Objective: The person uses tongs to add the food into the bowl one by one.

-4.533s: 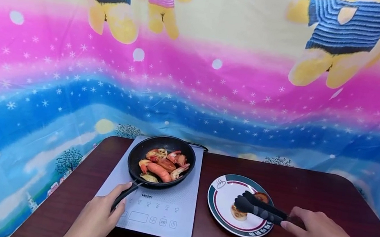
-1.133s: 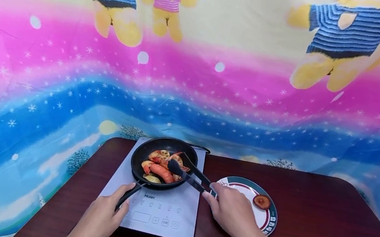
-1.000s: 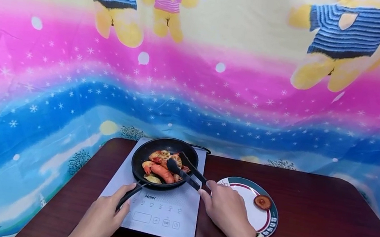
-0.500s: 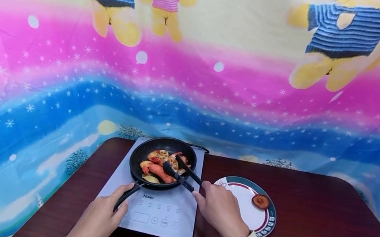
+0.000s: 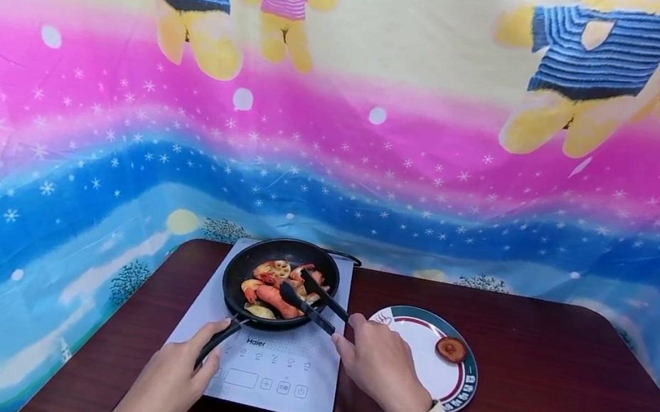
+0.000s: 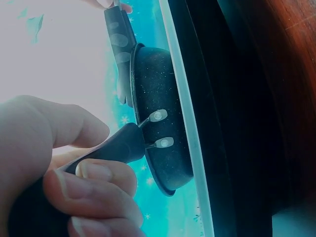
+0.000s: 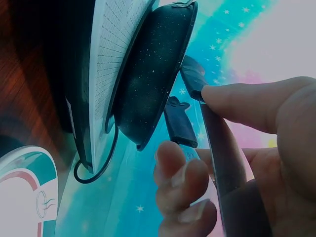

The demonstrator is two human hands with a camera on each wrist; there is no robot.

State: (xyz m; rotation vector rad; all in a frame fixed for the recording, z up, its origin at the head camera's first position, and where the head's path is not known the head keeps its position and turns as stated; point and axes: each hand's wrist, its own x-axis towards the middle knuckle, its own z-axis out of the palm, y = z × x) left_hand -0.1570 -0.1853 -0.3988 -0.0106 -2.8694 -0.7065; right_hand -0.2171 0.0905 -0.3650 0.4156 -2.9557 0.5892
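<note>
In the head view my left hand [image 5: 175, 365] grips the handle [image 5: 215, 343] of a black frying pan [image 5: 249, 259]. The left wrist view shows its fingers curled around that handle [image 6: 129, 144]. My right hand [image 5: 379, 361] holds black-tipped tongs [image 5: 321, 323], their two arms spread, with tips down among the food in the pan. A lotus root slice [image 5: 280, 269], a sausage-like orange-pink piece [image 5: 276, 300] and other cooked-looking pieces lie there. The tong tips partly cover the food, and whether they pinch anything is unclear. The right wrist view shows fingers around the tongs [image 7: 224, 148].
The pan stands on a white induction cooktop [image 5: 248, 398] with a black cord behind. To its right, a green-rimmed plate [image 5: 429, 373] bears one round brown slice [image 5: 451, 349], mushroom-like. All rest on a dark wooden table [image 5: 560, 387], backed by a printed cloth [image 5: 336, 164].
The right hand carried a lotus root slice with the tongs from the plate leftward into the pan. Since then the tongs have lowered slightly among the food. The left hand has kept the pan handle.
</note>
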